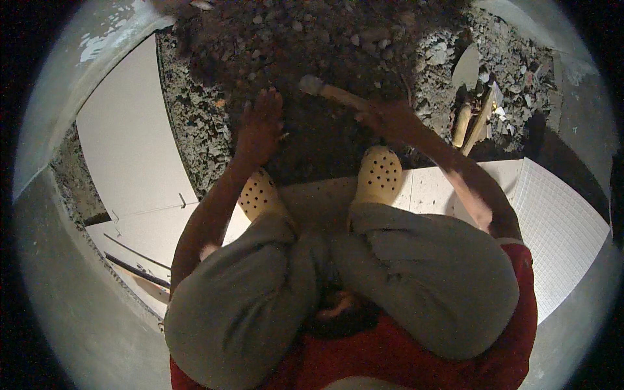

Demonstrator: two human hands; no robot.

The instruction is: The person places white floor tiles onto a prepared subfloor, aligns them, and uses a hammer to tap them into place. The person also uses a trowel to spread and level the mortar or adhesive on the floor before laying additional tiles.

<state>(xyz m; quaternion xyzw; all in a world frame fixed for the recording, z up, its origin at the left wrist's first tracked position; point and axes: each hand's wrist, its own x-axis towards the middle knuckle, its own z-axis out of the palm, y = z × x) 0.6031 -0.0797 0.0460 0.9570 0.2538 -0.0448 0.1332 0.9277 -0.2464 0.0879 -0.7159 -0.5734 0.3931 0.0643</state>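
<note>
My right hand (389,121) is closed round the wooden handle of a hammer (344,97). Its greyish, blunt head points left and lies over the dark ground between my hands. My left hand (262,127) reaches forward above the shaded soil (305,140), fingers stretched out and holding nothing. Whether its fingertips touch the soil I cannot tell. To the right of my right hand, a pointing trowel (465,68) with a wooden handle lies on the rubble, beside another wooden-handled tool (481,122).
A large pale tile (130,130) lies at the left. A white gridded tile (559,224) is at the right. Pale tiles (429,188) run by my yellow clogs (379,175). Loose rubble (195,123) lies ahead, with grey walls (52,84) at both sides.
</note>
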